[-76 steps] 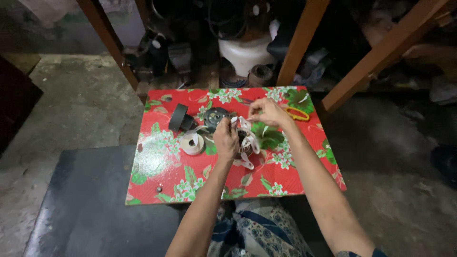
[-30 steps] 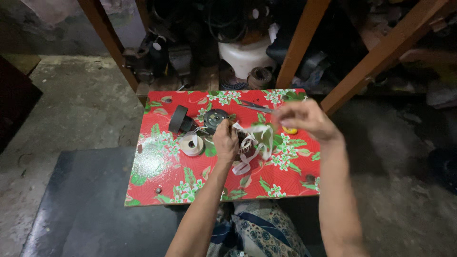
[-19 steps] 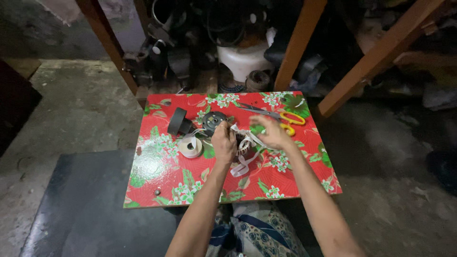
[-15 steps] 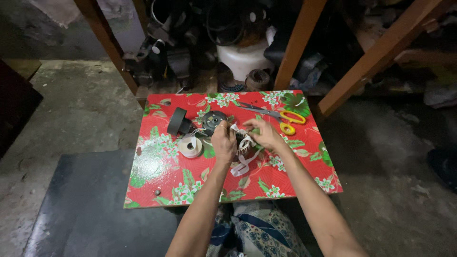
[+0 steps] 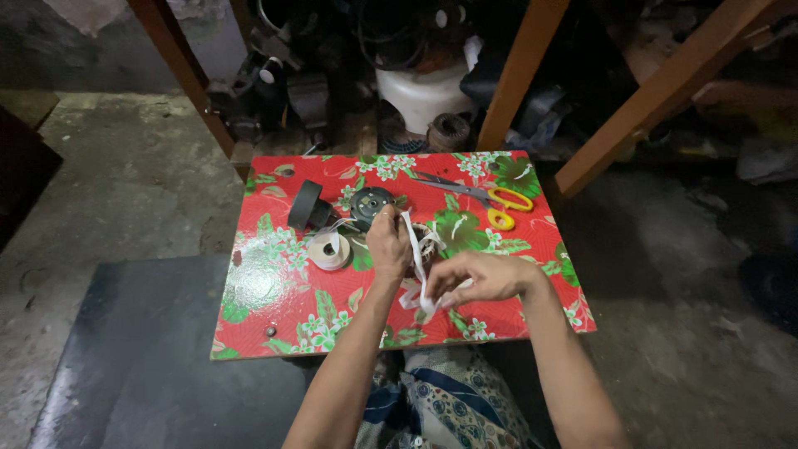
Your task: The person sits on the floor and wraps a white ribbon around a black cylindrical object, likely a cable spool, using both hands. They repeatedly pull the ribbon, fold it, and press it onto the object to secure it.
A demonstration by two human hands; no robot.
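Observation:
My left hand (image 5: pixel 388 245) grips a small round object wound with white tape (image 5: pixel 425 241) over the middle of a low table (image 5: pixel 274 291) covered in red floral cloth. My right hand (image 5: pixel 478 278) pinches the loose end of the white tape strip (image 5: pixel 413 254) and holds it toward the table's near edge. The strip runs taut from the wound object down to my right fingers. What the tape is wound on is mostly hidden by my left hand.
A white tape roll (image 5: pixel 329 250), a black tape roll (image 5: pixel 304 205) and a dark round part (image 5: pixel 371 204) lie left of my hands. Yellow-handled scissors (image 5: pixel 495 199) rest at the back right. Wooden posts (image 5: pixel 515 71) and cluttered machine parts (image 5: pixel 291 83) stand behind the table.
My right hand rose off the table with the tape, came back to the wound object, then drew the strip down toward the near edge. My left hand stayed in place.

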